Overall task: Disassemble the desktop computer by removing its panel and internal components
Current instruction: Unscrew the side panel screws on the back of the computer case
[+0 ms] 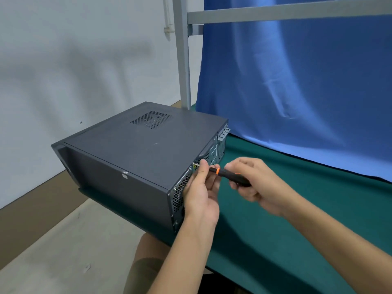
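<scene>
Desktop computer case [135, 149]: dark grey, lying on its side on the green bench [297, 209], with its front end overhanging the bench's left edge. The side panel [148, 143] faces up and is on the case; a perforated vent patch sits toward the panel's far edge.

Rear panel [179, 195] of the case: faces the person, showing hex-mesh grille and bare metal slot covers at its far end.

Screwdriver [231, 175]: black handle with an orange ring, roughly horizontal, tip set against the upper edge of the case's rear panel. Whether the tip sits in a screw head is too small to tell.

Left hand [201, 194]: directly in front of the rear panel, thumb and forefinger pinching the screwdriver shaft just beside the tip; remaining fingers loosely curled.

Right hand [254, 183]: to the right of the case, above the bench, fingers wrapped round the screwdriver handle.

Behind the case: an upright grey metal post [183, 60] at its far corner, and a blue cloth [297, 81] hanging to the right of that, its hem lying on the bench.

Left of the case: white wall, floor below.
</scene>
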